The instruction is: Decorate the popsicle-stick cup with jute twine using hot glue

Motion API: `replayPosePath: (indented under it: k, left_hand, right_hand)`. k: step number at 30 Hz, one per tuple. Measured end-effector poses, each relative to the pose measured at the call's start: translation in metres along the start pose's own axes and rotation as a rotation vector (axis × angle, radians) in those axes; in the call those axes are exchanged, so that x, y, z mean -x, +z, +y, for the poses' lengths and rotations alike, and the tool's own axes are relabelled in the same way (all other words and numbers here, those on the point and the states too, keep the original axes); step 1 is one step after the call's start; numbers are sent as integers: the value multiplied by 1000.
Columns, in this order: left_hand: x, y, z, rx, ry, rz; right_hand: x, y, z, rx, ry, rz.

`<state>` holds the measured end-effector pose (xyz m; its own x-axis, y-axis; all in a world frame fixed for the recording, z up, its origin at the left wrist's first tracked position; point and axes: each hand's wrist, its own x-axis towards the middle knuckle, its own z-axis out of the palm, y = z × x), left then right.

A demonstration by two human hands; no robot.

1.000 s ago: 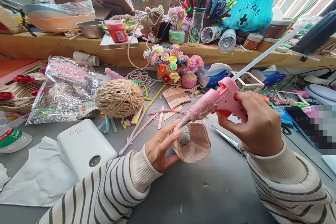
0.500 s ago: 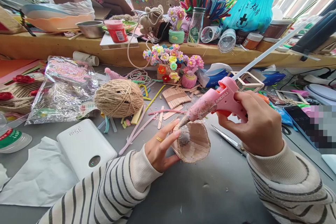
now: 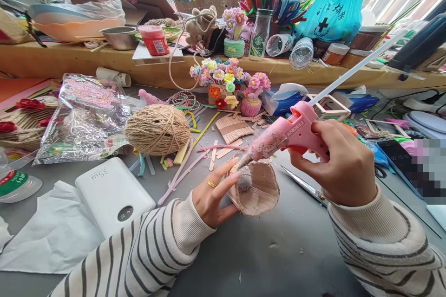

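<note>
A pink glue gun (image 3: 275,141) is gripped by my right hand (image 3: 336,162), fingers wrapped round its handle. A long clear glue stick (image 3: 358,69) juts from its back end. The nozzle points down and left, at the rim of a small cup (image 3: 263,190) faced with wooden sticks. My left hand (image 3: 214,195) steadies this tilted cup from the left, its fingertips at the rim near the nozzle. The cup's opening faces me. Whether the nozzle touches the rim I cannot tell. From the ball of twine (image 3: 158,130), a thin strand seems to lead toward the cup.
Scissors (image 3: 303,185) lie just right of the cup, partly behind my right wrist. A white power bank (image 3: 113,195) rests on the left beside crumpled paper (image 3: 49,232). Craft sticks (image 3: 233,129), pipe-cleaner flowers (image 3: 223,79) and a phone (image 3: 411,167) lie farther out.
</note>
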<state>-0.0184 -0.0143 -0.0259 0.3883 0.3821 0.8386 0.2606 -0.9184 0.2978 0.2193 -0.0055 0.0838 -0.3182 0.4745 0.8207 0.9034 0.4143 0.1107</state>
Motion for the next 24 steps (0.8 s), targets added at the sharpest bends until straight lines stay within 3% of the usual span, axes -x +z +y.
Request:
replayPosePath:
  k: [24]
  left_hand:
    - [-3, -1, -1, 9, 12, -3]
  right_hand:
    - [-2, -7, 2, 33, 19, -40]
